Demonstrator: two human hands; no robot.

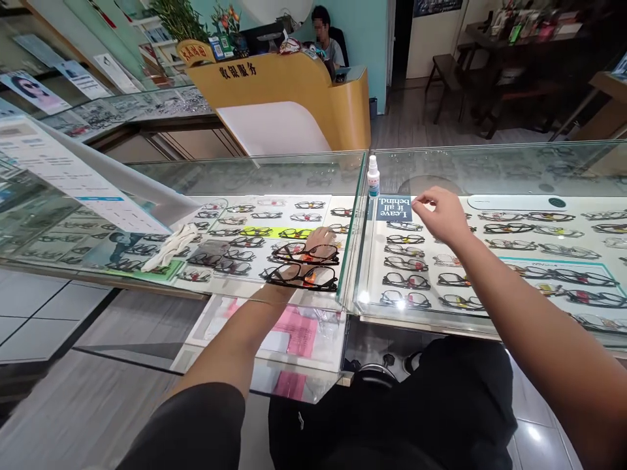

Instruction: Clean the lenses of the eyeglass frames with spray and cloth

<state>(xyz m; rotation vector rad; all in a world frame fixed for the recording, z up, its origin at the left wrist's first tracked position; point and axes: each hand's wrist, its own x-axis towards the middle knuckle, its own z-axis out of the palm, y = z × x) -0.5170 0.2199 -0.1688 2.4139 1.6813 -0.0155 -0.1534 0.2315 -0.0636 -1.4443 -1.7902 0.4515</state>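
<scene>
My left hand (321, 243) is under the glass top of the left display case (235, 171), among rows of eyeglasses. Its fingertips point away from me near the eyeglasses (341, 228) by the case's right end; whether they grip anything is hidden. Above my left wrist, two dark-framed eyeglasses (274, 274) lie on the glass, with red and orange lens stickers. My right hand (443, 212) hovers over or rests on the right display case (421, 155), thumb and fingertips drawn together with nothing visible between them. A dark "Leave it all behind" card (394, 209) is beside its fingertips.
A small spray bottle (373, 177) stands where the cases meet. White gloves (171, 248) and a large printed board (73, 170) lie at left. Below is an open compartment with pink packaging (301, 333). Beyond, a person (333, 49) sits behind a yellow counter (279, 81).
</scene>
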